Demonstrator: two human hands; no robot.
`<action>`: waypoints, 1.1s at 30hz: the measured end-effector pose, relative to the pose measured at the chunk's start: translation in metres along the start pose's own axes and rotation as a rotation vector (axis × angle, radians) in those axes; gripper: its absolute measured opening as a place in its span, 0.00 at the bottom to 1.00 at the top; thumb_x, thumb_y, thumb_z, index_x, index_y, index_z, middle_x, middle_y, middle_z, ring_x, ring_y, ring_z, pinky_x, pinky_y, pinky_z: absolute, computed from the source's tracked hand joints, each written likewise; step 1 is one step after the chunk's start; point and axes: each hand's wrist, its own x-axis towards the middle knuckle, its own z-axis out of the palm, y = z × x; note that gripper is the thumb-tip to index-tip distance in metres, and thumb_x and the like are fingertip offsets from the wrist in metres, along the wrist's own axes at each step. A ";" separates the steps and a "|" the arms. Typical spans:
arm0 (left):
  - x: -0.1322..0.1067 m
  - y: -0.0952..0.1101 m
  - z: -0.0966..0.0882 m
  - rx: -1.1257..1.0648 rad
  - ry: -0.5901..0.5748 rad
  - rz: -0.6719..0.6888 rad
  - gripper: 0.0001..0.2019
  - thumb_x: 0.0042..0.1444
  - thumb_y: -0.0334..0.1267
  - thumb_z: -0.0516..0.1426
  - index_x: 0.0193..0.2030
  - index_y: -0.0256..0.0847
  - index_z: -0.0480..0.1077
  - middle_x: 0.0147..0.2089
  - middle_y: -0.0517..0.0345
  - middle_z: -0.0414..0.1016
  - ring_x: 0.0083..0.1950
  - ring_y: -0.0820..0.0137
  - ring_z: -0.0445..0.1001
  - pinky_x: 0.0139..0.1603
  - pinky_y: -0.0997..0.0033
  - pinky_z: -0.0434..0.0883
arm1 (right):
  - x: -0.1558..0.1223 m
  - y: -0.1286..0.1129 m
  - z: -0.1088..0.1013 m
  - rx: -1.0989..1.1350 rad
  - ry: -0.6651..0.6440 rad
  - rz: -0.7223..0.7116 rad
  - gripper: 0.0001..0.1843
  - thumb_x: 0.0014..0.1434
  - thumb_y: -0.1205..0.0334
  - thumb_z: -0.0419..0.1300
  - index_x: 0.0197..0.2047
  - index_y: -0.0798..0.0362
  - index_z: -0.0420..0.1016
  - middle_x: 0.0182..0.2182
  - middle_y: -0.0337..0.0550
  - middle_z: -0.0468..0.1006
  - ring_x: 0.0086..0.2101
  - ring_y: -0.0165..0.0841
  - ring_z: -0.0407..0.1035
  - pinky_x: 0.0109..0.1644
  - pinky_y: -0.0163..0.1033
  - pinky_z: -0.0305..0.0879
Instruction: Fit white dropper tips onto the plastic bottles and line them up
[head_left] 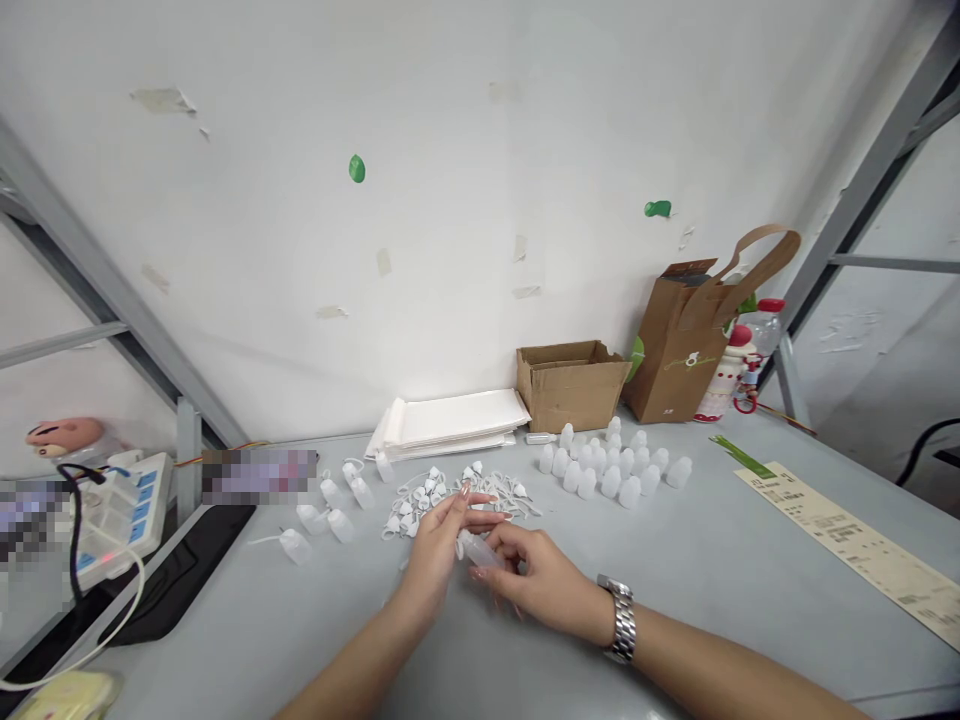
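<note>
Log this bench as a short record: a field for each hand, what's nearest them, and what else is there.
right hand: holds a translucent plastic bottle
right wrist: silver wristwatch
left hand: beside the bottle, grip unclear
nearest: pile of white tethered caps
also near: group of white plastic bottles
rest: cardboard box, brown paper bag, stack of white packets, long printed paper strip

A grey table (720, 590) carries a cluster of white bottles (600, 470) and a heap of looped caps (435, 505). Behind them sit white sheets (450, 422), a cardboard box (571, 385) and a paper bag (675, 345), with a long printed strip (847, 545) lying off to the right.
</note>
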 end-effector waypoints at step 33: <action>0.004 0.000 -0.002 -0.071 0.078 0.018 0.18 0.50 0.51 0.56 0.32 0.35 0.72 0.26 0.51 0.79 0.35 0.62 0.77 0.44 0.64 0.68 | -0.003 0.000 -0.001 -0.083 -0.013 -0.061 0.07 0.54 0.59 0.57 0.29 0.53 0.65 0.17 0.31 0.66 0.20 0.26 0.60 0.25 0.30 0.56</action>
